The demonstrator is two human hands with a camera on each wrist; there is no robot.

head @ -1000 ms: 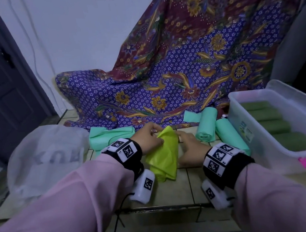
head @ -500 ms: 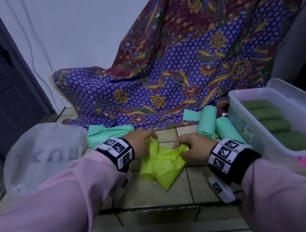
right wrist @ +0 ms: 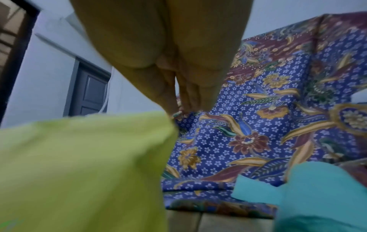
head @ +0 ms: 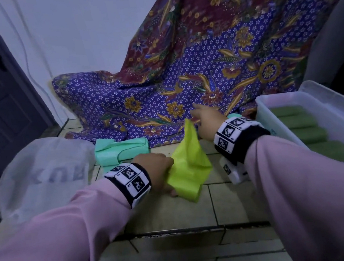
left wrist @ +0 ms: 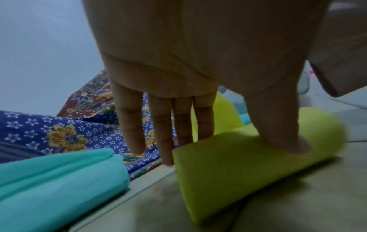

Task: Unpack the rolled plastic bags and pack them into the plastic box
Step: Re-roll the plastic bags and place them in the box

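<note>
The yellow-green rolled plastic bag (head: 189, 167) is held on the tiled floor (head: 223, 206), the left hand (head: 160, 172) gripping its lower, rolled end with thumb on top. Its free corner is pinched by the right hand (head: 205, 118) and drawn up and away, so the long axis runs between the hands toward the clear plastic box (head: 276, 106) on the right.

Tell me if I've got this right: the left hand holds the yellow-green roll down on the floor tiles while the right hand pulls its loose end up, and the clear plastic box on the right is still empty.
Not quite. The plastic box is not empty: the head view shows several dark green rolls lying in it. The rest stands: the left hand holds the yellow-green roll down, and the right hand lifts its loose end.
</note>
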